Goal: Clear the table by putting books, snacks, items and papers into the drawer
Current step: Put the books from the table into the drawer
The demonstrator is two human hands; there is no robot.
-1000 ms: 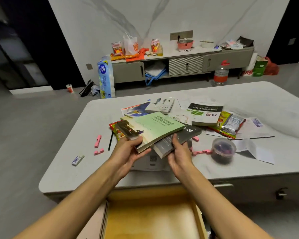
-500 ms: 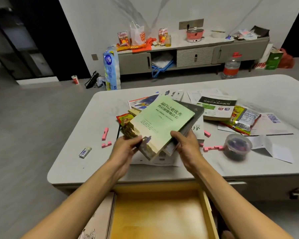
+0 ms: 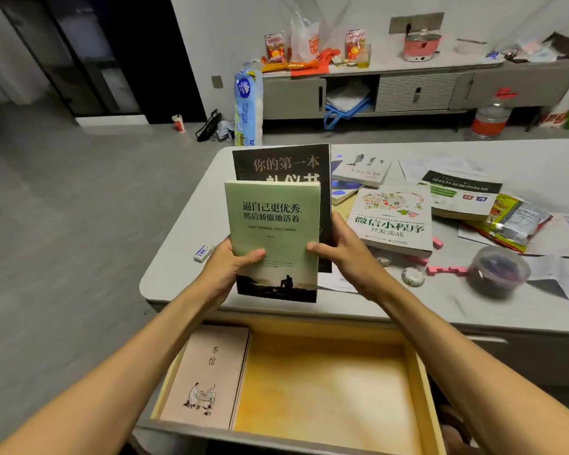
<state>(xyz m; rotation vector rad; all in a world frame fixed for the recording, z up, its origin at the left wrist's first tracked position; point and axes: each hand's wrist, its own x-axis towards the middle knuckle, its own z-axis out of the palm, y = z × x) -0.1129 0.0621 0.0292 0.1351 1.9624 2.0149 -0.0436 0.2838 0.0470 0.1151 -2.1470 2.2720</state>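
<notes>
Half a second ago my two books lay slanted over the grey table [image 3: 184, 257]; now they stand upright above the open yellow wooden drawer [image 3: 326, 389]. My left hand [image 3: 224, 267] and right hand [image 3: 345, 254] grip the green paperback book [image 3: 273, 224] with the black paperback book [image 3: 283, 162] behind it, thumbs pressed on the front cover. One beige book [image 3: 207, 376] lies inside the drawer at its left.
</notes>
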